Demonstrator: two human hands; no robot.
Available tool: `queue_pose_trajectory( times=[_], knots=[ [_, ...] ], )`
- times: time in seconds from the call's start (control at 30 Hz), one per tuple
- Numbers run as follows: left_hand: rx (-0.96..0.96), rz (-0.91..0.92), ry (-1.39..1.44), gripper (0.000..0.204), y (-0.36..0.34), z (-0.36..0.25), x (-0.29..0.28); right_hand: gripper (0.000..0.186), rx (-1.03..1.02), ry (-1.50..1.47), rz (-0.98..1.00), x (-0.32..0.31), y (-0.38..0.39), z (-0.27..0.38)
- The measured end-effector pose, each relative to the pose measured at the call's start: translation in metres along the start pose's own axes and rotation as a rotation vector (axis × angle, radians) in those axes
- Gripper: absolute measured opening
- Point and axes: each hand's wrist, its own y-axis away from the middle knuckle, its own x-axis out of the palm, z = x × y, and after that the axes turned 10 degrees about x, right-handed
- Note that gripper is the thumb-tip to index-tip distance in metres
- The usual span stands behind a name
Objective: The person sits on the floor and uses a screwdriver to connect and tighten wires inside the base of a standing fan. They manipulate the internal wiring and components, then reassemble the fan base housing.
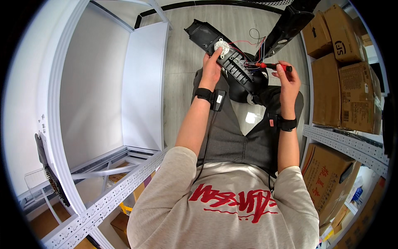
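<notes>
My left hand (212,69) is closed on the edge of a long black plastic housing (206,36), its thumb against a round white part (224,47) fixed there. The housing lies tilted over my knees, its inner side facing up, with a row of small compartments on its lower half. In my right hand (290,81) is a screwdriver (271,66) with a red and black handle, held near level. Its tip points left to where several wires meet the housing; exact contact is too small to tell. Thin red wires (244,42) run from the white part.
A tall black column (289,25) stands at the upper right, joined by wires to the housing. Below is a black round base (237,90). Cardboard boxes (326,89) fill the shelf on the right. A white metal rack (143,85) stands on the left.
</notes>
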Motion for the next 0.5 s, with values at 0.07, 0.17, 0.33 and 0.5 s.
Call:
queue_pose_trajectory(
  times=[0.07,0.17,0.33,0.5],
  knots=[
    [0.006,0.003,0.017,0.038,0.001,0.000,0.001,0.026,0.009,0.012,-0.038,-0.005,-0.001,-0.002],
    [0.021,0.009,0.018,0.037,-0.002,0.002,-0.006,0.027,0.082,-0.079,-0.066,-0.006,-0.003,-0.006],
    [0.011,0.008,0.024,0.036,-0.002,0.003,-0.004,0.023,0.246,-0.310,-0.013,-0.014,-0.009,-0.037],
    [0.010,0.000,0.020,0.037,-0.001,0.002,-0.003,0.023,0.355,-0.393,0.046,-0.006,-0.004,-0.046]
  ],
)
